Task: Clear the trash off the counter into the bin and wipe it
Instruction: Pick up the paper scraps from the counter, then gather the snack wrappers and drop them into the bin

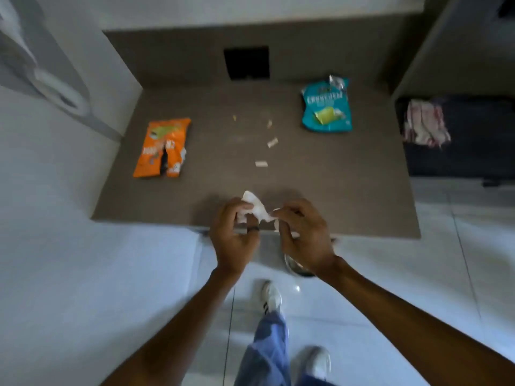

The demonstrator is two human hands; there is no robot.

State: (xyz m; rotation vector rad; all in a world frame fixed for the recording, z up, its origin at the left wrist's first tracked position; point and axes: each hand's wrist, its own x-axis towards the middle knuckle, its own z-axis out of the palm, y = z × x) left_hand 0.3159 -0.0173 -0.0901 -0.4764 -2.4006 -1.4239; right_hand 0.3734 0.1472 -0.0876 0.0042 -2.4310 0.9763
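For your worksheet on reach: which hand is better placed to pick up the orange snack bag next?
Probably the left hand: the orange snack bag lies on its side of the counter. Both hands hold the white paper.

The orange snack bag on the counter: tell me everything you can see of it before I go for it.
The orange snack bag lies flat on the left part of the brown counter, face up, its long side running away from the person. It looks like crinkled foil or plastic, printed with white lettering too blurred to read and a green patch near the far end. A dark tear splits its near half, showing pale lining. Neither hand touches it.
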